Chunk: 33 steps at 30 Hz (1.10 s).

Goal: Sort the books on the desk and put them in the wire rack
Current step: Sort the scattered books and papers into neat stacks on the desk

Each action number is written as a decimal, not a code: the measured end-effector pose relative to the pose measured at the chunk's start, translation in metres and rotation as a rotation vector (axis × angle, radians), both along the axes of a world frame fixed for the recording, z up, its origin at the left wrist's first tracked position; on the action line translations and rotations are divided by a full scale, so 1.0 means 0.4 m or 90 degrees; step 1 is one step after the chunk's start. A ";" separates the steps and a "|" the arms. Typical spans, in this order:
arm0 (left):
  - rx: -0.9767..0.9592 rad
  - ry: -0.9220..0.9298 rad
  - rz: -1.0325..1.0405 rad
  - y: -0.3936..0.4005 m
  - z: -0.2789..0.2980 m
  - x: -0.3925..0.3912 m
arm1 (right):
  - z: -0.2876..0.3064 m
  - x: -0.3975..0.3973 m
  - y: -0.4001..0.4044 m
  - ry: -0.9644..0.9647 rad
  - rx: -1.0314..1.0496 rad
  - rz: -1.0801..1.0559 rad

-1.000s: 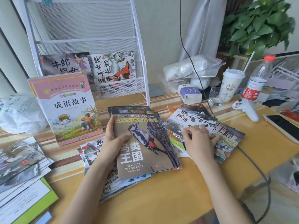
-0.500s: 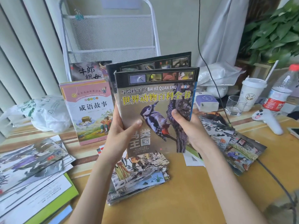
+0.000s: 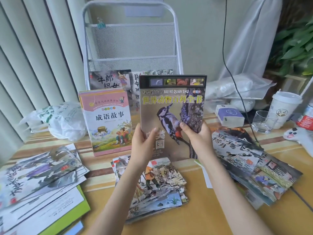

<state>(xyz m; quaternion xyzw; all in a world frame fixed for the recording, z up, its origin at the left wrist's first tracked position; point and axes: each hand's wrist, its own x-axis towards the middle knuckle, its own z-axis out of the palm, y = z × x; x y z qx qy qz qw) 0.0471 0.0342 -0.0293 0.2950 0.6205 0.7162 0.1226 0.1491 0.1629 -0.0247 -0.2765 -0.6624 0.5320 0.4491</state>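
Observation:
Both hands hold a stack of woodpecker-cover bird books (image 3: 171, 106) upright above the desk. My left hand (image 3: 144, 145) grips the lower left edge, thumb on the cover. My right hand (image 3: 198, 138) grips the lower right edge the same way. Behind stands the white wire rack (image 3: 132, 39); its bottom shelf holds two picture books (image 3: 108, 81), its upper shelves show only mesh. A pink storybook (image 3: 108, 122) leans upright in front of the rack. Flat piles of picture books lie under my hands (image 3: 157, 189), at the right (image 3: 250, 163) and at the left (image 3: 33, 175).
At the back left lies a white plastic bag (image 3: 62, 121). A small white and purple box (image 3: 230, 114), a glass (image 3: 262, 121), a paper cup (image 3: 284, 107), a bottle (image 3: 306, 117) and a white controller (image 3: 299, 136) stand at the right. A black cable (image 3: 237, 82) hangs down there.
Both hands lifted the bird books off the desk pile and stood them upright, then squared them together, so the rear book no longer sticks out. The camera tilted up toward the rack.

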 end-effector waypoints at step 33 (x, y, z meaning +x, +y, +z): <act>-0.712 0.502 -0.017 0.055 -0.134 0.005 | -0.109 0.269 0.026 -0.802 0.121 -0.057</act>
